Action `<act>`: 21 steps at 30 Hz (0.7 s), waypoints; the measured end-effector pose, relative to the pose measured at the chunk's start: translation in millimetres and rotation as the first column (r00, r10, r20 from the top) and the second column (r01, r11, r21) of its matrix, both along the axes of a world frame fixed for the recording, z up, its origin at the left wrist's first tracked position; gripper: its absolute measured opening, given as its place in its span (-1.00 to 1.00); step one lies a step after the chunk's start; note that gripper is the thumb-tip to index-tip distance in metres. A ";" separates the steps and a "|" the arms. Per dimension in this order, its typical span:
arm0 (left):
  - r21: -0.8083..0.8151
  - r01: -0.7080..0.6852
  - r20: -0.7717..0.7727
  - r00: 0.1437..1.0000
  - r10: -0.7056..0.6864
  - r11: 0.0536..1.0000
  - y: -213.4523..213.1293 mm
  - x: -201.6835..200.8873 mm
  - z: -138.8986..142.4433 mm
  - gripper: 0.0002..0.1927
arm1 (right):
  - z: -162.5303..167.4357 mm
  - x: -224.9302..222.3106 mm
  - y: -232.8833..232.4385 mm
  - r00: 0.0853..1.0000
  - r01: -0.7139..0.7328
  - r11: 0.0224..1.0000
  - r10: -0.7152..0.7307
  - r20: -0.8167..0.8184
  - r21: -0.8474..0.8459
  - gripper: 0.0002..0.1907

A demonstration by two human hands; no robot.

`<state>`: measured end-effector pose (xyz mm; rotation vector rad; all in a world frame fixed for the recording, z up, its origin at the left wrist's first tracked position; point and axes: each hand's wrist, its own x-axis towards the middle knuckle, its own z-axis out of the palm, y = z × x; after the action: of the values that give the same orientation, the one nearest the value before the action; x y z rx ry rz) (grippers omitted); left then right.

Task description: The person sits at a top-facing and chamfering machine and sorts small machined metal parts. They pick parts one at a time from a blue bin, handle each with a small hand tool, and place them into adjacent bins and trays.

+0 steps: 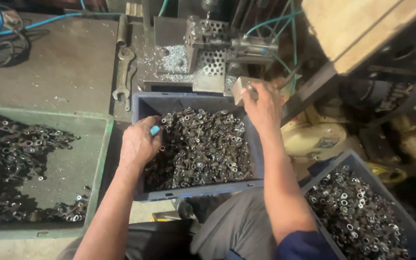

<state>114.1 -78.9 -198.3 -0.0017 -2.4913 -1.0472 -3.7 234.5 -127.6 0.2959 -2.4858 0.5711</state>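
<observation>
Metal parts [203, 144] in blue crate [196, 191]: left hand [140, 142] grips some; right hand [262, 103] pinches part at rim.

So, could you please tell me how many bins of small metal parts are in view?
3. A green tray at left, a blue crate in the middle under the left hand, and another blue crate at lower right, partly cut off. More may lie out of frame.

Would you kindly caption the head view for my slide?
Left hand in blue crate of metal parts; right hand at machine.
</observation>
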 end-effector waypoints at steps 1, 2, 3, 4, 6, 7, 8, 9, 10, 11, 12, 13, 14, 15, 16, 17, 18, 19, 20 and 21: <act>-0.011 0.002 0.006 1.000 -0.002 1.000 0.1 -0.7 1.3 -0.73 | 2.1 -1.2 1.9 0.999 -0.046 0.999 0.046 -0.013 0.018 -0.58; -0.020 0.003 0.018 1.000 -0.003 1.000 1.0 -0.3 2.6 -0.72 | 3.7 1.0 2.6 0.999 -0.049 0.999 0.049 -0.014 0.017 -0.57; -0.017 0.000 0.025 1.000 0.001 1.000 1.3 0.1 4.5 -0.73 | 4.1 6.7 1.4 0.999 -0.049 0.999 0.049 -0.012 0.015 -0.56; -0.015 -0.005 0.027 1.000 0.005 1.000 1.5 -0.3 6.5 -0.74 | 6.3 12.0 -1.2 0.999 -0.050 0.999 0.050 -0.015 0.012 -0.55; -0.022 -0.013 0.029 1.000 0.013 1.000 1.1 -0.8 9.9 -0.74 | 1.7 41.1 -10.8 0.996 -0.076 0.994 0.079 0.041 -0.076 -0.47; -0.027 -0.014 0.042 0.999 0.015 1.000 1.1 -0.9 10.7 -0.73 | -6.8 63.7 -19.7 0.992 -0.091 0.989 0.101 0.077 -0.120 -0.44; -0.034 -0.010 0.061 0.998 0.012 0.999 1.2 0.0 10.6 -0.72 | -17.0 85.7 -29.9 0.983 -0.152 0.982 0.162 0.083 -0.114 -0.47; 0.007 -0.025 0.063 0.998 0.025 1.000 1.1 1.1 10.0 -0.71 | -27.3 107.0 -40.5 0.972 -0.209 0.972 0.219 0.087 -0.110 -0.49; 0.047 -0.042 0.063 0.997 0.039 0.998 0.8 3.1 8.6 -0.70 | -38.4 128.5 -52.9 0.961 -0.270 0.960 0.274 0.044 -0.080 -0.49; 0.088 -0.053 0.062 0.997 0.048 0.995 0.0 5.6 6.6 -0.69 | -46.5 143.8 -61.4 0.946 -0.324 0.945 0.324 0.001 -0.046 -0.49; 0.177 -0.050 -0.012 0.999 0.053 0.983 -2.3 9.3 4.3 -0.69 | -49.9 151.0 -63.6 0.943 -0.325 0.942 0.330 0.048 -0.090 -0.53; 0.269 -0.041 -0.083 0.994 0.066 0.962 -7.5 15.4 1.5 -0.69 | -52.6 157.2 -64.3 0.936 -0.325 0.937 0.339 0.097 -0.130 -0.56; 0.362 -0.025 -0.149 0.985 0.084 0.932 -13.1 21.3 -1.5 -0.69 | -54.2 160.6 -65.0 0.926 -0.322 0.932 0.347 0.150 -0.167 -0.59; 0.321 -0.089 -0.102 0.987 0.127 0.943 -24.3 30.5 -4.7 -0.71 | -54.5 160.9 -65.8 0.928 -0.315 0.935 0.340 0.151 -0.163 -0.60; 0.275 -0.148 -0.058 0.984 0.170 0.950 -39.2 40.6 -7.0 -0.72 | -53.6 159.5 -65.5 0.932 -0.307 0.938 0.330 0.152 -0.160 -0.61; 0.274 -0.203 -0.043 0.974 0.223 0.940 -52.6 49.8 -10.8 -0.72 | -52.2 156.7 -65.7 0.933 -0.308 0.939 0.329 0.144 -0.154 -0.62; 0.270 -0.263 -0.037 0.958 0.283 0.926 -71.0 59.6 -13.8 -0.72 | -51.2 154.7 -66.3 0.932 -0.318 0.937 0.337 0.136 -0.147 -0.61; 0.075 -0.335 -0.020 0.941 0.337 0.939 -94.3 67.3 -15.5 -0.72 | -50.8 154.3 -67.1 0.930 -0.326 0.934 0.345 0.127 -0.145 -0.60; -0.128 -0.389 -0.004 0.920 0.392 0.912 -116.3 76.3 -18.8 -0.71 | -51.3 155.4 -68.2 0.928 -0.332 0.932 0.351 0.128 -0.148 -0.59; -0.320 -0.402 0.064 0.894 0.443 0.858 -135.2 84.8 -23.7 -0.74 | -52.1 156.2 -69.2 0.924 -0.334 0.927 0.358 0.137 -0.171 -0.59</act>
<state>198.9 -214.1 -222.0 0.5222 -2.5761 -0.4948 152.5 165.3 -179.7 0.6658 -2.5475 0.9521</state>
